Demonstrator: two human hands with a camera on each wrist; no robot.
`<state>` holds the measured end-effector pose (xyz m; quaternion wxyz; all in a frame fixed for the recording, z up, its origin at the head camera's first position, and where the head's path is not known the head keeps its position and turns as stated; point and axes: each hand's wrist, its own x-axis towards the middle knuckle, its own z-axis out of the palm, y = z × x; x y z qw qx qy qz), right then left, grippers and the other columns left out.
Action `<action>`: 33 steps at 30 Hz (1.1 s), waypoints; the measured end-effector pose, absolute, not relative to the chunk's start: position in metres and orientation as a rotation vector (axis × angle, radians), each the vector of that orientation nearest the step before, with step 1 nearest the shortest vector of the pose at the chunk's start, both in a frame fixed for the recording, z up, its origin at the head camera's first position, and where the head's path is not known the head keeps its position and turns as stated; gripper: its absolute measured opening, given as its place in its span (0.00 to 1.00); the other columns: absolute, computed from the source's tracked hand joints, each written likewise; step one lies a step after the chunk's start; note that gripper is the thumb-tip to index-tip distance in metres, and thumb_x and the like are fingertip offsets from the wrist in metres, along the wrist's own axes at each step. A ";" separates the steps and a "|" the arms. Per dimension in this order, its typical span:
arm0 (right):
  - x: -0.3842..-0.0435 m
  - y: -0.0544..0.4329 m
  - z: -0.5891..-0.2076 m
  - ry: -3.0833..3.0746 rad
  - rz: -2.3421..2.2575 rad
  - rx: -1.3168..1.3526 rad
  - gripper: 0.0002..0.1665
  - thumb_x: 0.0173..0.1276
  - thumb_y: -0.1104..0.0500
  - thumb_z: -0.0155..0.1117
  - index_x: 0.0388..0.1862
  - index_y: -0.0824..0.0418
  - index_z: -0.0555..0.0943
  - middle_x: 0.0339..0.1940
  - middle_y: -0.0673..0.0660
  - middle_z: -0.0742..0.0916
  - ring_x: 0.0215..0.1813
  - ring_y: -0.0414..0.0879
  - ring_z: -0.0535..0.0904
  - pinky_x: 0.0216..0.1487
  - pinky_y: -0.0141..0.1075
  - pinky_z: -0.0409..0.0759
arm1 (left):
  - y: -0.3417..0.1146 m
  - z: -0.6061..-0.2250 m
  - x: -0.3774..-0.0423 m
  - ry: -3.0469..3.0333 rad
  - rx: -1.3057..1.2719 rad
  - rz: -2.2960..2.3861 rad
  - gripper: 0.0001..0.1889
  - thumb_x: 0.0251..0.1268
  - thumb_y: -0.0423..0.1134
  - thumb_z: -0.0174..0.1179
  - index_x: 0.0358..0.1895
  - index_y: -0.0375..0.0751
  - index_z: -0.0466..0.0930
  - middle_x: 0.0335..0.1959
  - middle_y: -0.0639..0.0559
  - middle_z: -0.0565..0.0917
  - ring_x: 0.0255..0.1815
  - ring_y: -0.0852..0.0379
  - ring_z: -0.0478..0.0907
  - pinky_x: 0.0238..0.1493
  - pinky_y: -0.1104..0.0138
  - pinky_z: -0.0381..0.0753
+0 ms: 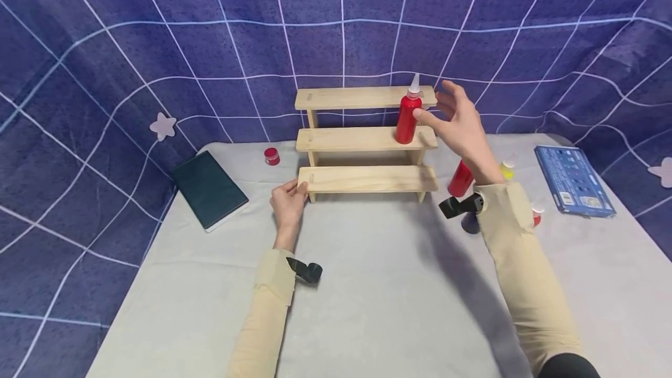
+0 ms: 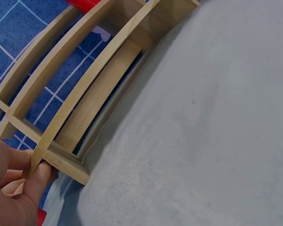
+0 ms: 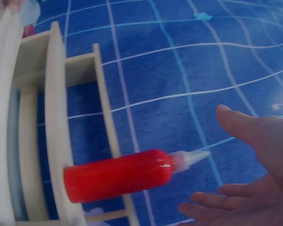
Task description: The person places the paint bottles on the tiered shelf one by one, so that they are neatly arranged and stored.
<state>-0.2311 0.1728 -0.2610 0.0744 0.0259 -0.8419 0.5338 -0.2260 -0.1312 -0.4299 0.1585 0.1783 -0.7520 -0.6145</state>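
Observation:
A three-step wooden shelf (image 1: 362, 178) stands on the table against the curtain. On its middle step, near the right end, a red squeeze bottle (image 1: 407, 118) with a clear pointed nozzle stands upright. My right hand (image 1: 461, 127) is beside this bottle with fingers spread; the right wrist view shows a gap between the hand (image 3: 254, 174) and the bottle (image 3: 118, 175). My left hand (image 1: 289, 206) pinches the left end of the lowest step, thumb on the near side, as the left wrist view also shows.
Right of the shelf are another red bottle (image 1: 460, 179), a yellow-topped item (image 1: 507, 169), a dark round object (image 1: 471, 224) and a small red container (image 1: 536, 217), partly behind my right arm. A blue box (image 1: 574, 181) lies farther right. Leftward are a red jar (image 1: 272, 156) and a dark notebook (image 1: 209, 190).

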 end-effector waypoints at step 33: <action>-0.139 0.292 -0.280 -2.389 1.515 -0.140 0.46 0.65 0.57 0.69 0.78 0.55 0.57 0.72 0.56 0.72 0.73 0.44 0.66 0.75 0.31 0.63 | -0.126 -0.434 -0.229 -2.126 0.518 -1.818 0.16 0.65 0.31 0.62 0.54 0.25 0.80 0.47 0.30 0.84 0.47 0.44 0.84 0.31 0.84 0.82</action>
